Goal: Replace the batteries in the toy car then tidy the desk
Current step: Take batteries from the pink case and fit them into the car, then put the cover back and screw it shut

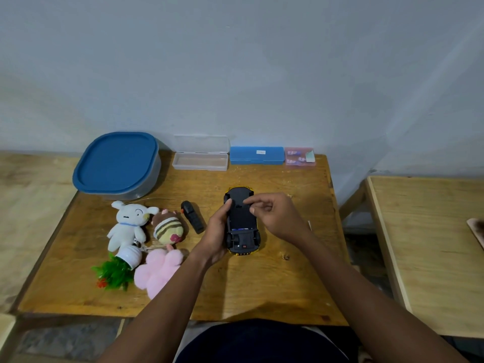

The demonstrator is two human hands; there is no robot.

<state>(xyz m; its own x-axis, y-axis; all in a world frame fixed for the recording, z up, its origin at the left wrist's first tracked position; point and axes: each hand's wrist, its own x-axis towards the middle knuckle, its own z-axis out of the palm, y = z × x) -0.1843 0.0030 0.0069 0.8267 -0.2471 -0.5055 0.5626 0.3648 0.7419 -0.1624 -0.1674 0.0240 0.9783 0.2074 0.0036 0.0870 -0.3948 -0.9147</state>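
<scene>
**Upturned car, half hidden by hands**

The yellow plastic toy car with a black underside is lying belly-up at the centre of the frame, over the wooden worktop. The left hand is gripping its left flank, hiding that side. The right hand is curling its fingers onto the underside; whether it is pinching anything is unclear.

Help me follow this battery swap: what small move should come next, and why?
Probably ease the black cover off with the right hand while the left hand steadies the car. The car lies wheels-up, the left hand grips its side, the right fingertips pinch at the cover, and a blue strip, perhaps batteries, shows at its near edge.
</scene>
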